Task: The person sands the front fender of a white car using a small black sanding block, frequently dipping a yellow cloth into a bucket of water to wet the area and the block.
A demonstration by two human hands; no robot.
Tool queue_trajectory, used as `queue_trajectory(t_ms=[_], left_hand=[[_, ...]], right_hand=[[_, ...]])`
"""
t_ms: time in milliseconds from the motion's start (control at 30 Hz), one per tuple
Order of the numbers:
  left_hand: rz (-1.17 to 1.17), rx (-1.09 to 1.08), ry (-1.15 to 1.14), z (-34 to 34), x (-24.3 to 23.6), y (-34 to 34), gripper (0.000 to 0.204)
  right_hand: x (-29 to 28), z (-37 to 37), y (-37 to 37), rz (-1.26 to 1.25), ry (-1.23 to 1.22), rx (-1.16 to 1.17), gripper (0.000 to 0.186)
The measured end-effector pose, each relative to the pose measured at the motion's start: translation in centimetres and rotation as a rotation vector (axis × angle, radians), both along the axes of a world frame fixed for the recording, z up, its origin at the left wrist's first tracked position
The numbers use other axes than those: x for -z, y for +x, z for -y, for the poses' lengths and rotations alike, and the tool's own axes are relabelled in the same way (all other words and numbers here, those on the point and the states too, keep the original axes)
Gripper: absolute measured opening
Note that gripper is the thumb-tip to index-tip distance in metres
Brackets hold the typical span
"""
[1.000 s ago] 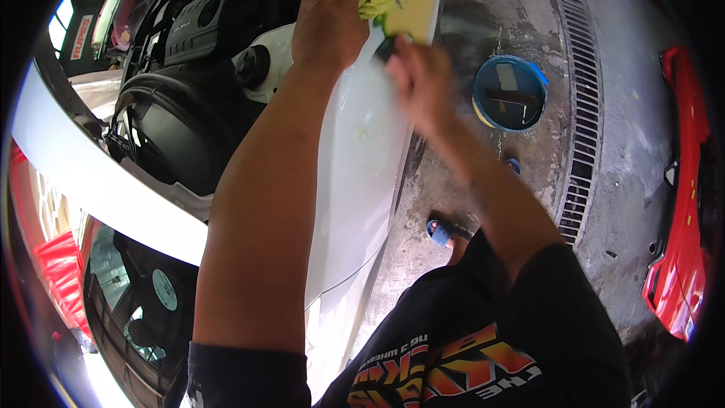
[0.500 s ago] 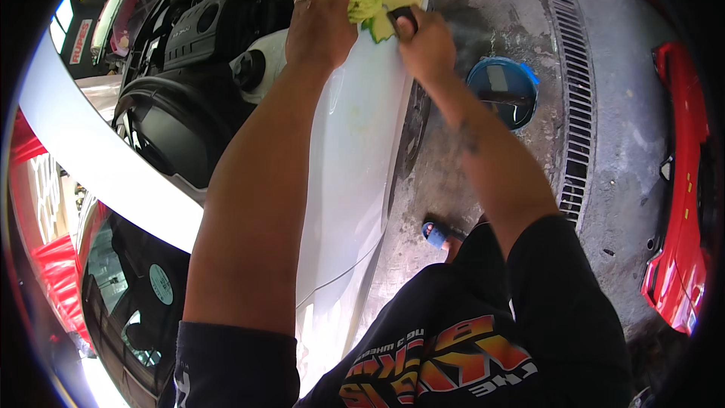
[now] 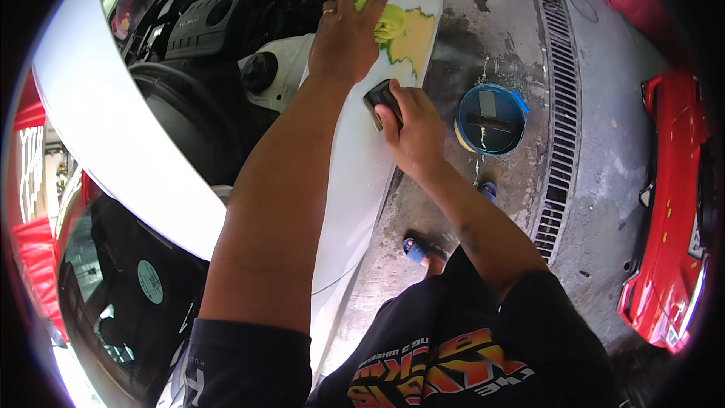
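My left hand (image 3: 343, 45) is closed on a crumpled yellow-green cloth (image 3: 381, 19) at the top of a white car fender (image 3: 343, 181). Just right of the cloth, the fender has a yellowish patch (image 3: 414, 38) with a ragged green border. My right hand (image 3: 411, 132) grips a dark rectangular block (image 3: 381, 98) on the white paint below that patch, with thumb and fingers around it.
An open engine bay (image 3: 208, 26) and a raised white hood (image 3: 91, 106) are on the left. A blue bucket (image 3: 461, 117) of water with a dark bar across it stands on the wet floor beside a drain grate (image 3: 555, 68). A red bumper (image 3: 664, 204) lies at far right.
My right hand has moved with the block from the yellowish patch down the fender. My left hand stays on the cloth. The view has shifted slightly.
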State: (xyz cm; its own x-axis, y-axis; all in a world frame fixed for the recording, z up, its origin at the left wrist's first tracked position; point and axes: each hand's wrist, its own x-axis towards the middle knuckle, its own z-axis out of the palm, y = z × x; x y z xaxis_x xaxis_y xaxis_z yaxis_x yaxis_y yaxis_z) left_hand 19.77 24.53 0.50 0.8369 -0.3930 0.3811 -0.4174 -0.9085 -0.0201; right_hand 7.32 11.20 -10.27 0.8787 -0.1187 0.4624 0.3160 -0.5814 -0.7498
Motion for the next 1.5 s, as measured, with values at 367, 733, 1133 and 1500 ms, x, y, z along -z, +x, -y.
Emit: queue_trajectory(t_ms=[367,733,1133,1500], left_hand=[[-0.042,-0.020,-0.030,-0.1,0.3,0.0,0.066],[-0.032,-0.018,0.008,0.1,-0.1,0.1,0.071],[-0.100,-0.051,-0.006,1.1,-0.7,-0.6,0.072],[-0.084,-0.065,0.029,1.6,-1.2,-0.8,0.072]], right_hand=[[-1.2,-0.6,-0.6,-0.085,-0.075,-0.108,0.048],[0.2,-0.4,-1.5,-0.068,-0.042,-0.016,0.043],[2.6,-1.3,-6.4,-0.107,0.171,0.016,0.044],[3.9,1.6,0.8,-0.161,0.343,0.152,0.038]])
